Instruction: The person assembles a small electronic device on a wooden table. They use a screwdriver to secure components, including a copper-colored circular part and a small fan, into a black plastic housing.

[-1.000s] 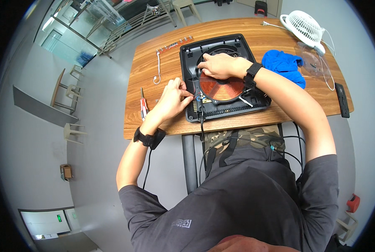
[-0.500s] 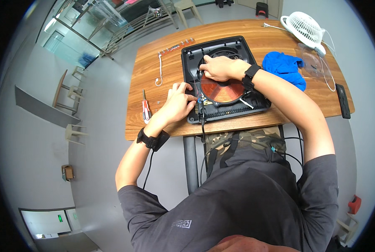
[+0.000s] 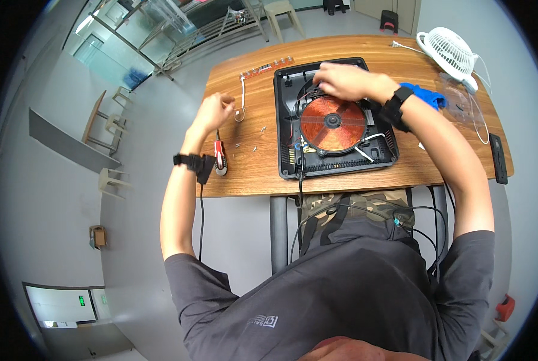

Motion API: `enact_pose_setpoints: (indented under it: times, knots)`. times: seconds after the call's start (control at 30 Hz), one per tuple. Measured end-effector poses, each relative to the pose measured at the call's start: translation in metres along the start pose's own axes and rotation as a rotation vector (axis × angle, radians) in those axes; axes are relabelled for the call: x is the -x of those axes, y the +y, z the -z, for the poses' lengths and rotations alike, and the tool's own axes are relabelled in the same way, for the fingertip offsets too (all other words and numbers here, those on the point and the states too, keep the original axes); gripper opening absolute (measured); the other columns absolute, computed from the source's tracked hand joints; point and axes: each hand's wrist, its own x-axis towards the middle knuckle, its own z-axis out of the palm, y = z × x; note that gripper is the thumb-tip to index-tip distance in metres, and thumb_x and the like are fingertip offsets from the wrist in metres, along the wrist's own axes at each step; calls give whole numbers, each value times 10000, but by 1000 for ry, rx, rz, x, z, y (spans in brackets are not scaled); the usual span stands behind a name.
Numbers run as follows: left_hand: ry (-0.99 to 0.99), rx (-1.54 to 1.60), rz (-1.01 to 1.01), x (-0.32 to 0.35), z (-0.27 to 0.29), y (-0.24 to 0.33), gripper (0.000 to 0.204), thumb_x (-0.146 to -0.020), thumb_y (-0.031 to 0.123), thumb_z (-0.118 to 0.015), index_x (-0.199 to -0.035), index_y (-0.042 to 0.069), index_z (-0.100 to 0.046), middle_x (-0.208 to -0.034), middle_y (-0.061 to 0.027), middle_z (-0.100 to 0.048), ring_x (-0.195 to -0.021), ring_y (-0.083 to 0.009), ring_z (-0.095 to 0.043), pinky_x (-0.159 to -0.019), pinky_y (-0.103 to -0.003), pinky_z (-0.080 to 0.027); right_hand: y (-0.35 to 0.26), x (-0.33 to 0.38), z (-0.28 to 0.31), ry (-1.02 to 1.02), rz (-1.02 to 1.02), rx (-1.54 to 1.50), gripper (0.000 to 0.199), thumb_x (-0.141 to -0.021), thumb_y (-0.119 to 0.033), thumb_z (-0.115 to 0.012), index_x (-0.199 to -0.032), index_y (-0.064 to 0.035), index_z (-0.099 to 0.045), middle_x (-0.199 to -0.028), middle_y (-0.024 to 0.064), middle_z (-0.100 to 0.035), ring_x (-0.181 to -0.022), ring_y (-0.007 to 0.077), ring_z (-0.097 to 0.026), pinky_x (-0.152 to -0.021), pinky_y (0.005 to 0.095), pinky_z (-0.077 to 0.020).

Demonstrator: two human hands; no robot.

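Note:
An opened induction cooker base (image 3: 287,165) lies on the wooden table, its round copper coil (image 3: 320,129) exposed. My right hand (image 3: 345,81) is over the far side of the coil, by the black fan area. Its fingers are curled down and closed, hiding whatever they grip. My left hand (image 3: 211,113) hovers left of the cooker, fingers loosely bent and apart, with nothing visible in them. Just below that hand a red and white screwdriver (image 3: 220,159) lies on the table, its shaft pointing toward the wrist. Several small screws (image 3: 255,148) lie between screwdriver and cooker.
Beyond my left hand lies an orange strip board (image 3: 267,68) with a white cable (image 3: 243,99). A blue cloth (image 3: 424,94) is partly behind my right forearm. A white fan (image 3: 449,54), clear plastic (image 3: 455,99) and a black bar (image 3: 497,159) are along the right side.
My left hand has left the cooker's left edge and moved left, above the screwdriver. My right hand stays near the coil's far side. The view has shifted slightly.

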Motion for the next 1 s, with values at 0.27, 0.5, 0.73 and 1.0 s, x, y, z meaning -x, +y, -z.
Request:
enact_pose_setpoints:
  times: [0.27,0.5,0.73,1.0]
  knots:
    - [-77,-293,0,-112,-27,-36,336,-903,218,-683,-1177,26,-716,-1144,-202,-722,-1090,-362,-680,-945,-429,-545,78,5,19,-37,-183,189,201,-916,-196,-592,-994,-28,-673,-922,206,-719,-910,424,-679,-794,500,-550]
    - [-124,-385,79,-180,-53,-58,476,-873,303,-752,-1300,115,-661,-1313,-158,-651,-1204,-325,-625,-1007,-432,-524,121,-11,25,-98,-247,137,173,-903,-200,-633,-954,-39,-672,-903,204,-715,-901,414,-682,-782,496,-545]
    - [-248,-321,-58,-219,-83,-70,494,-851,317,-778,-1287,118,-658,-1296,-140,-646,-1246,-315,-590,-1026,-428,-504,155,-90,16,-158,-219,116,246,-903,-264,-710,-1000,-38,-725,-1020,204,-730,-1003,397,-691,-849,481,-555]
    - [-103,-196,-172,-221,-95,-70,369,-866,207,-742,-1203,61,-701,-1089,-185,-678,-1033,-385,-652,-912,-448,-533,152,-169,-27,-219,-169,93,316,-896,-295,-730,-1047,-18,-738,-1092,209,-726,-1072,379,-683,-907,451,-548]
